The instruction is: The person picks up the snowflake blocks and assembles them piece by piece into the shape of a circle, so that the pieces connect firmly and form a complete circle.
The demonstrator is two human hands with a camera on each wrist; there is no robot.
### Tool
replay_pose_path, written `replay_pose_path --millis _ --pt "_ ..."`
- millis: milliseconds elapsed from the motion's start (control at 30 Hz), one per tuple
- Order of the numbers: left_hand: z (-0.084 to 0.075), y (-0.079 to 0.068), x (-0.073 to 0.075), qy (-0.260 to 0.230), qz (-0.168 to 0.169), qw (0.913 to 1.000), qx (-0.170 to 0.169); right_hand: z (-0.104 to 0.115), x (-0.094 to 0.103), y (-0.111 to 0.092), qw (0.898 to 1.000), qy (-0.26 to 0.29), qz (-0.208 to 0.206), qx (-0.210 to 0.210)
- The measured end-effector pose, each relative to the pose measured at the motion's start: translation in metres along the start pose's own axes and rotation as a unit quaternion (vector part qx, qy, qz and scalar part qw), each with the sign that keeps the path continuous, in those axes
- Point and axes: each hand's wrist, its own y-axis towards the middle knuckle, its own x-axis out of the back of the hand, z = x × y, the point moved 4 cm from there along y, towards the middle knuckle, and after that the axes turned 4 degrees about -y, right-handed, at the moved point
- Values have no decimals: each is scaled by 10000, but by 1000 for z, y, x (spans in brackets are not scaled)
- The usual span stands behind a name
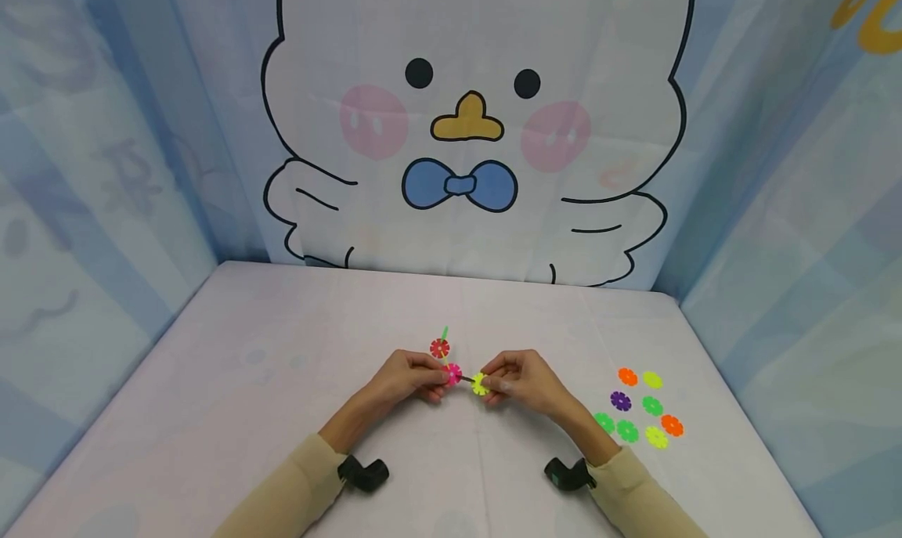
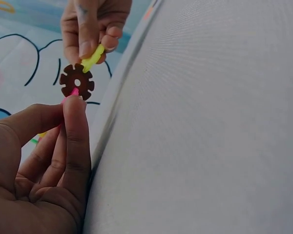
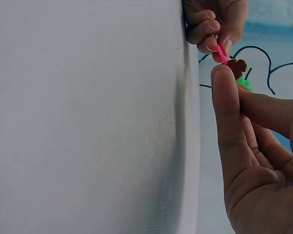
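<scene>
Between thumb and fingers, my left hand pinches a pink notched plastic snowflake disc. A red disc and a green disc stand in a chain beyond it, with a bit of yellow between the red and pink ones. My right hand pinches a yellow snowflake disc. Edge-on between the hands is a brown disc; in the left wrist view it meets the pink disc at one rim and the yellow disc at the other. Fingertips hide part of the pink and yellow discs.
Several loose discs lie on the table at the right, among them a purple disc, an orange disc and a green disc. The white-covered table ends at a printed cloth backdrop.
</scene>
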Motion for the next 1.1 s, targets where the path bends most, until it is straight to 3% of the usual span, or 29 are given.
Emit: replay_pose_path --millis 500,1100 --pt "1 -2 0 47 157 9998 -100 -2 -6 -1 10000 -4 28 20" --pt "0 -1 2 88 81 9999 -28 -3 -10 1 9998 88 -187 18"
